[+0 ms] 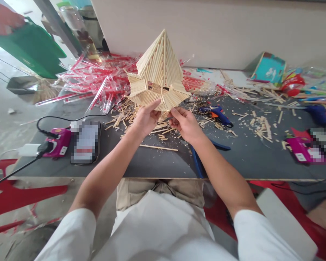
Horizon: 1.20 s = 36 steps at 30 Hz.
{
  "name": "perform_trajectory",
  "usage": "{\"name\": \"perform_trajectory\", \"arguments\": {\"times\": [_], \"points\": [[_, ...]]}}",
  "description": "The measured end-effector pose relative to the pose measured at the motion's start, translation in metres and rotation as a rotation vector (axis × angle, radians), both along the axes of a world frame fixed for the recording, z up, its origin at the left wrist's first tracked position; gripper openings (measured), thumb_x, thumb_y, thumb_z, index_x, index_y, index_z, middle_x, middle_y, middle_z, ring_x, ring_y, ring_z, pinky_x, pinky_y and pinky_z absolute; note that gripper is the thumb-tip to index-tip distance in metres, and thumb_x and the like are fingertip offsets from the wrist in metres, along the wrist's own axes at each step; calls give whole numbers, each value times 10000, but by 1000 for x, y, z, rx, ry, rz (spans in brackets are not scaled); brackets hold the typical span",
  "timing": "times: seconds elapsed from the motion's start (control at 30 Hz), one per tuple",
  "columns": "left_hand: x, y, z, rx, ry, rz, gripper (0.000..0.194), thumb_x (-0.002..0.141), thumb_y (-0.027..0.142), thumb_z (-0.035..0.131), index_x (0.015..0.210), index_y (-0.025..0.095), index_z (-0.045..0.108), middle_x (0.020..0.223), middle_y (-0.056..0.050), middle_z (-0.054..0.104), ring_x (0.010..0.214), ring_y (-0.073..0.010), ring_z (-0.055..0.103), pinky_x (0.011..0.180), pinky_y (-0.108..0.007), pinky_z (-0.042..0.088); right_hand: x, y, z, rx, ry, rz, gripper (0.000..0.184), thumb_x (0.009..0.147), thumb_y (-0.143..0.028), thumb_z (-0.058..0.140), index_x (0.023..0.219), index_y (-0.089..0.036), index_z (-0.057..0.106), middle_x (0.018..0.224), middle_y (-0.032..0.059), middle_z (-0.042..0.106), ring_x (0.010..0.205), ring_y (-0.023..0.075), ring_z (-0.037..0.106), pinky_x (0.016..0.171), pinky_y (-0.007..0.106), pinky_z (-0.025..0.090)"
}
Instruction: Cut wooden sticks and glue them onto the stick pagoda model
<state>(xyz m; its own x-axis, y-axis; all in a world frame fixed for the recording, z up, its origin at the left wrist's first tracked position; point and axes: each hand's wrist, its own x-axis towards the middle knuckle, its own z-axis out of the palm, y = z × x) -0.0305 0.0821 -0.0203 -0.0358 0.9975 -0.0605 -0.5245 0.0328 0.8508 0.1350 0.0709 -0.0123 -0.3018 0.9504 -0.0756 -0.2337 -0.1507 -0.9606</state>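
Note:
Both of my hands hold up a pagoda-like model made of thin wooden sticks [163, 69], with a tall pointed roof above a lower, flared tier. My left hand [148, 117] grips the lower edge, thumb on top and the other fingers mostly hidden beneath. Close beside it, my right hand [185, 123] pinches the same lower edge between thumb and curled fingers. Below the model, loose cut sticks [125, 117] are heaped on the dark table [157, 163]. One longer stick [159, 148] lies nearer to me. A blue-handled tool [197, 161] lies partly under my right forearm.
Red-and-clear plastic wrappers [97, 79] pile up at the back left. A blue glue gun [218, 115] rests right of the model. On the left are a phone [86, 142] and a magenta power socket [60, 142] with cables; another magenta socket [301, 148] sits far right.

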Motion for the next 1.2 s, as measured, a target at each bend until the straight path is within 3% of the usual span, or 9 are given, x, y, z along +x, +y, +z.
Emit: {"name": "perform_trajectory", "arguments": {"times": [0.1,0.2,0.3,0.5,0.63,0.8,1.03,1.2], "points": [[1,-4,5,24,-53,22,318,766,306,830,1045,192,728,1016,-47,765,982,-159,731,802,-246,561,3,-4,2,104,-148,-23,415,834,-629,749,838,-225,653,769,-6,674,567,90,578,496,245,440],[1,-10,11,1,-55,38,262,770,260,819,999,189,713,1063,-51,758,993,-156,722,761,-226,555,10,-10,6,397,-446,-153,376,887,-591,712,826,-222,671,667,-1,652,564,120,589,535,276,458],[0,-17,13,-4,-55,27,280,765,247,820,1014,202,701,1034,-40,753,978,-149,717,751,-220,554,17,-16,13,681,-583,-226,269,910,-493,717,902,-225,688,743,3,697,627,130,619,615,289,503],[-5,-26,6,35,-107,-30,294,725,230,827,985,209,692,924,-4,745,978,-143,719,787,-222,557,31,-20,22,1020,-620,-70,256,883,-428,771,1040,-251,674,914,6,702,705,119,656,696,285,561],[-7,-30,7,5,-111,-34,289,687,212,806,947,203,681,871,-1,732,946,-151,721,772,-234,557,32,-20,19,1121,-553,-19,301,867,-433,795,1086,-282,654,1002,6,707,723,116,665,693,283,568],[-7,-31,8,14,-72,-38,304,677,228,791,957,205,675,905,-21,730,958,-169,715,748,-246,555,26,-25,16,1192,-544,-60,276,894,-406,772,1114,-307,637,975,-6,699,729,121,651,690,294,560],[-6,-34,2,113,-49,-87,505,657,208,873,1120,205,671,955,-24,751,1019,-181,719,935,-278,544,25,-26,18,1210,-597,-59,244,911,-415,754,1078,-286,631,951,-8,700,717,117,634,710,295,550],[-3,-34,-2,157,-43,-123,589,607,200,914,1142,213,669,944,-17,748,983,-203,725,948,-314,543,26,-25,20,1240,-558,-42,253,872,-381,801,1005,-251,629,951,0,694,705,106,615,713,280,536]]}}
